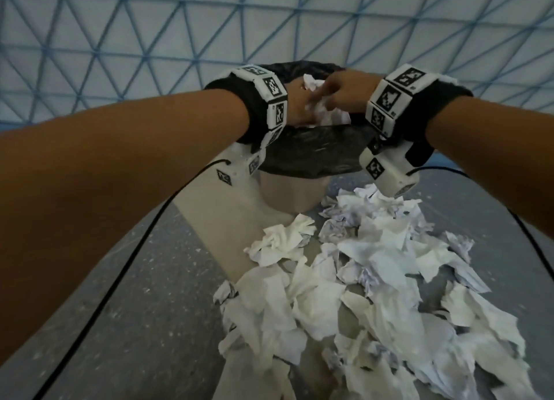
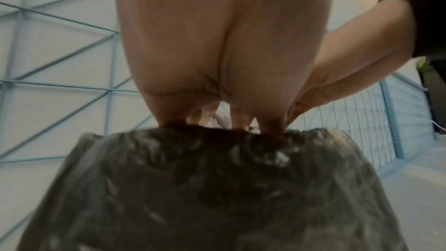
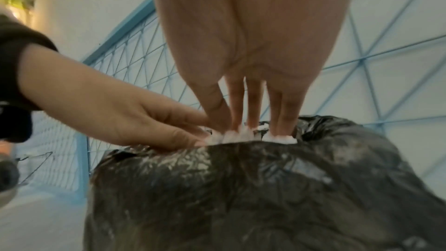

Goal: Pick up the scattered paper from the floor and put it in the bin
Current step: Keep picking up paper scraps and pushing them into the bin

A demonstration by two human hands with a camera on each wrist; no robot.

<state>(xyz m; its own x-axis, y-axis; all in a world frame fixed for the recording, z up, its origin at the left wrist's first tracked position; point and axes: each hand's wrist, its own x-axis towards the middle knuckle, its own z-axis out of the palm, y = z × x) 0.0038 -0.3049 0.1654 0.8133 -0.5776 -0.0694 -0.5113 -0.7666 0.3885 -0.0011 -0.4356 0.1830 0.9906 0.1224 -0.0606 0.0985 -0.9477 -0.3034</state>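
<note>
From the head view, both hands meet over the mouth of the round bin lined with a black plastic bag (image 1: pixel 311 154), the left hand (image 1: pixel 299 106) and right hand (image 1: pixel 344 95) pressing a wad of crumpled white paper (image 1: pixel 320 112) down inside it, while a large heap of torn white paper scraps (image 1: pixel 359 279) lies on the grey floor (image 1: pixel 150 309) against the bin's near side. The left wrist view shows the left fingers (image 2: pixel 169 114) pointing straight down past the liner's near rim, and I cannot tell whether they grip anything. In the right wrist view the right fingers (image 3: pixel 253 106) stand straight, tips on the paper; pushing evenly and low, I judge, would keep it from springing out.
</note>
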